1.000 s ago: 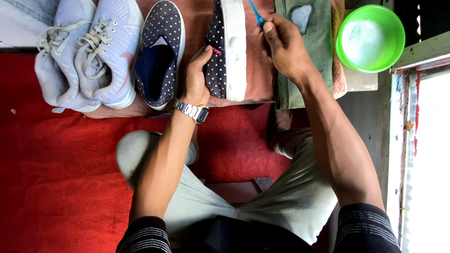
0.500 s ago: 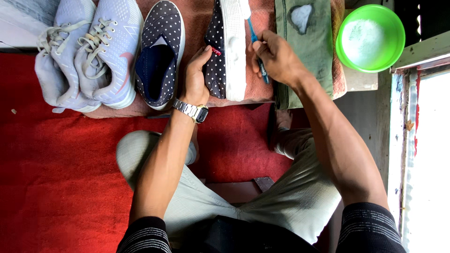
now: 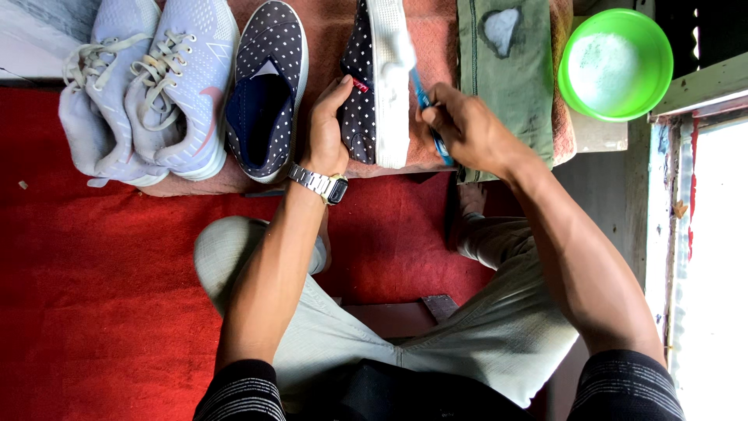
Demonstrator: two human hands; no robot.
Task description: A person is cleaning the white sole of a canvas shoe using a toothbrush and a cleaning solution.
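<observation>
A dark polka-dot slip-on shoe lies on its side with its white sole turned to the right. My left hand, with a metal watch at the wrist, grips this shoe from the left. My right hand is shut on a blue toothbrush. The brush head rests against the white sole, where there is white foam. The matching polka-dot shoe lies sole down just left of my left hand.
A pair of pale lilac sneakers sits at the far left. A green cloth with a foam patch lies right of the shoe, then a green bowl of soapy water. Red carpet covers the floor around my crossed legs.
My right hand has come down and left from over the green cloth, bringing the toothbrush onto the white sole. My left hand and the shoe have stayed put.
</observation>
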